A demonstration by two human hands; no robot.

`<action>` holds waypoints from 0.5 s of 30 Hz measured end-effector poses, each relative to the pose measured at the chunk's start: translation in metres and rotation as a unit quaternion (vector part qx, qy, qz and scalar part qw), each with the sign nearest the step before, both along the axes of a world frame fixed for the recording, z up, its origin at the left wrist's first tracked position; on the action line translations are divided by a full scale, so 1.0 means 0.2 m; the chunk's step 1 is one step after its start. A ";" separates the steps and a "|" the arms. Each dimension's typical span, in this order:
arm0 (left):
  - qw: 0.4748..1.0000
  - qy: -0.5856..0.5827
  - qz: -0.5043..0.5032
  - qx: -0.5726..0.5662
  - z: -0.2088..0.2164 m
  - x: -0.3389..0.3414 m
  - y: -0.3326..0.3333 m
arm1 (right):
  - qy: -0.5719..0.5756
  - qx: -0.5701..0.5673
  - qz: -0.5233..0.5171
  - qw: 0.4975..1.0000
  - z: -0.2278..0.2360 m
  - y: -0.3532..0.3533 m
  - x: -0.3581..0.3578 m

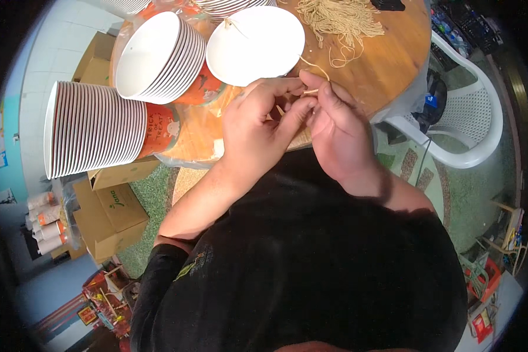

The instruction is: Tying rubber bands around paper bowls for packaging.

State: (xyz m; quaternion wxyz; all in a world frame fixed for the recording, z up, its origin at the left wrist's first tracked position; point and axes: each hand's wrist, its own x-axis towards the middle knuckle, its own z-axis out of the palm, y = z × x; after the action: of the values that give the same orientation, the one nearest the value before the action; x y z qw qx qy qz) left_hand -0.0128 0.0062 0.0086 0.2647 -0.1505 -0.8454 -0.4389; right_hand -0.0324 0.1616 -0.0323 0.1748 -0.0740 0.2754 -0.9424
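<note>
My left hand [259, 117] and my right hand [344, 132] meet at the table's near edge, fingertips pinched together. Between them is a thin tan cord [315, 66], which loops up over the right fingers. A short piece of it shows between the two hands; the rest is hidden by the fingers. Just beyond my hands stands a paper bucket [258, 50], its white inside facing me. A bit of cord hangs in it near the far left rim. Farther back lies a tangled bundle of tan cords [340, 20].
Stacked orange paper buckets with white insides [158, 58] lean on the table's left side, and a longer stack [94, 129] overhangs its edge. Below are open cardboard boxes [114, 217]. At right stands a white plastic chair [466, 111] with a dark bag [433, 102].
</note>
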 end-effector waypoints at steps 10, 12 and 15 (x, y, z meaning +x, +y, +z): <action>0.998 0.004 0.015 -0.057 0.01 0.02 0.00 | 0.006 0.033 -0.024 0.999 0.00 -0.02 0.02; 0.995 0.034 0.011 -0.092 0.02 0.00 -0.01 | -0.005 0.068 -0.029 0.997 0.00 -0.01 0.02; 0.991 0.038 0.007 -0.125 0.03 0.01 -0.03 | 0.008 0.140 -0.097 0.985 0.00 -0.01 0.02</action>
State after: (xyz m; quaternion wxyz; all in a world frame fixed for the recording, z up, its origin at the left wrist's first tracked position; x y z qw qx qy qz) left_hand -0.0116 0.0011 0.0136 0.2786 -0.1933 -0.8840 -0.3219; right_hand -0.0292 0.1589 -0.0321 0.0885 -0.0294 0.4115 -0.9066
